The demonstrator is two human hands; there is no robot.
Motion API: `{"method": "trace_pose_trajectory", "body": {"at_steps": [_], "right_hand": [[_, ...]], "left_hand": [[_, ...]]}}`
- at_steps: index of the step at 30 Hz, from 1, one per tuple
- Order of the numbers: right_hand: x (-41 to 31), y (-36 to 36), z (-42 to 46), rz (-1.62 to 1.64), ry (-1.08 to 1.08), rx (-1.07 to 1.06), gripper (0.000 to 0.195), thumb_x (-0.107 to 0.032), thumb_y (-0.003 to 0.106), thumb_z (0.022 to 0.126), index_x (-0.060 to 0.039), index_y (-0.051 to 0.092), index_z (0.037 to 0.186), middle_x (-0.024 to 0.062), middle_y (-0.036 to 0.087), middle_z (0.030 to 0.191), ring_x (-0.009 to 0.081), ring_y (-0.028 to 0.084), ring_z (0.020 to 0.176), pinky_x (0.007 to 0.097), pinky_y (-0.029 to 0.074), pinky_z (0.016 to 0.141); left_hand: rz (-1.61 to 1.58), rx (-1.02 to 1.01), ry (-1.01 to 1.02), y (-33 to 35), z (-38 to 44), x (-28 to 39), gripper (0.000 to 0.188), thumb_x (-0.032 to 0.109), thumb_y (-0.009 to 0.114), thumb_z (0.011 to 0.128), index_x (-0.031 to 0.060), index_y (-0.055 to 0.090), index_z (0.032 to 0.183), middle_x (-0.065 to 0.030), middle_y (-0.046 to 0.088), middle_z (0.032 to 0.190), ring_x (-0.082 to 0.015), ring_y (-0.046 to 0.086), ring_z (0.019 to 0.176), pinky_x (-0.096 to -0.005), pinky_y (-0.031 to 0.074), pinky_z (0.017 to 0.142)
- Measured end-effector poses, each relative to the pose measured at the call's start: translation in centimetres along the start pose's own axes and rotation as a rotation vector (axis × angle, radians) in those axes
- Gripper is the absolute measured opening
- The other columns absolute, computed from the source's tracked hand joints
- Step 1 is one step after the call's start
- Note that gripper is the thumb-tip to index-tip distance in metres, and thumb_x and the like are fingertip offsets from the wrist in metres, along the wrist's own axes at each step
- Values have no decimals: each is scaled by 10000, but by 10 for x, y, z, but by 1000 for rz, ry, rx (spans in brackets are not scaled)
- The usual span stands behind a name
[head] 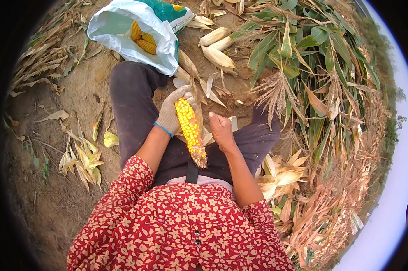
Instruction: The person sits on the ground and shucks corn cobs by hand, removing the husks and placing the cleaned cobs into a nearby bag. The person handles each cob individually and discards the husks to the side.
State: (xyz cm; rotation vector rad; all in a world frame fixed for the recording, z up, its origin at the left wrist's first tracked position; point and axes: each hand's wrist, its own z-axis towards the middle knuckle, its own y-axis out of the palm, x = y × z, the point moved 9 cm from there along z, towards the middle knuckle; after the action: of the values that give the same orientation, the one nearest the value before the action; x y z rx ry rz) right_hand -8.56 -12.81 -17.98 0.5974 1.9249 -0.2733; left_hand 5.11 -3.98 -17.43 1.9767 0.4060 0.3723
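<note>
My left hand [170, 113], in a knitted work glove with a blue cuff, grips the upper end of a corn ear [188, 125]. Yellow kernels are bared along the ear, and its ragged, brownish tip points down towards my waist. Pale husk strips [207, 136] show behind the ear and reach towards my right hand. Bare and curled with the thumb uppermost, my right hand [221, 130] is just right of the ear, apart from it. Whether its fingers hold any husk is hidden.
A white-and-green woven sack [102, 30] lies open beyond my knee, with several husked corn ears [145, 42] inside. Ears still in husk [217, 56] lie on the soil right of it. Cut corn stalks [312, 57] are heaped at right. Loose husks [89, 161] lie at left.
</note>
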Motion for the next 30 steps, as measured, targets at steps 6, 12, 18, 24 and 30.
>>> {"method": "trace_pose_trajectory", "body": {"at_steps": [6, 12, 18, 24, 30], "right_hand": [[-18, -104, -17, -359, -109, 501, 299, -301, 617, 1027, -5, 644, 995, 3, 558, 774, 87, 491, 719, 283, 432, 657], [-27, -11, -45, -173, 76, -149, 484, -450, 503, 1069, -4, 620, 1217, 36, 610, 941, 120, 543, 812, 279, 460, 741], [-17, 32, -49, -28, 15, -115, 442, -351, 522, 1085, -52, 590, 767, -80, 440, 643, 57, 405, 614, 256, 402, 603], [-22, -70, -38, 55, -92, 321, 346, -298, 583, 1063, -129, 492, 774, -70, 435, 683, 35, 364, 620, 223, 337, 582], [-48, -89, -61, -280, -95, 311, 308, -253, 610, 1047, -10, 603, 1236, 25, 614, 988, 112, 548, 879, 275, 478, 826]], "left_hand": [[-43, -8, 59, -8, 5, 8, 168, 109, 628, 969, 31, 593, 1114, -40, 606, 867, -184, 622, 785, -331, 572, 755], [-35, 21, 112, -14, 5, 14, 173, 117, 617, 967, 34, 580, 1115, -42, 600, 875, -190, 610, 799, -353, 552, 765], [-40, -6, 85, -11, 6, 12, 137, 140, 599, 996, 38, 588, 1087, -15, 607, 850, -168, 626, 772, -328, 563, 752], [-24, 49, 146, -13, 4, 19, 99, 145, 579, 1009, 49, 586, 1029, -10, 597, 823, -159, 622, 744, -317, 565, 721], [-58, 83, 151, -22, 6, 21, 79, 141, 567, 1005, 64, 575, 996, -5, 577, 822, -161, 604, 765, -337, 559, 740]]}}
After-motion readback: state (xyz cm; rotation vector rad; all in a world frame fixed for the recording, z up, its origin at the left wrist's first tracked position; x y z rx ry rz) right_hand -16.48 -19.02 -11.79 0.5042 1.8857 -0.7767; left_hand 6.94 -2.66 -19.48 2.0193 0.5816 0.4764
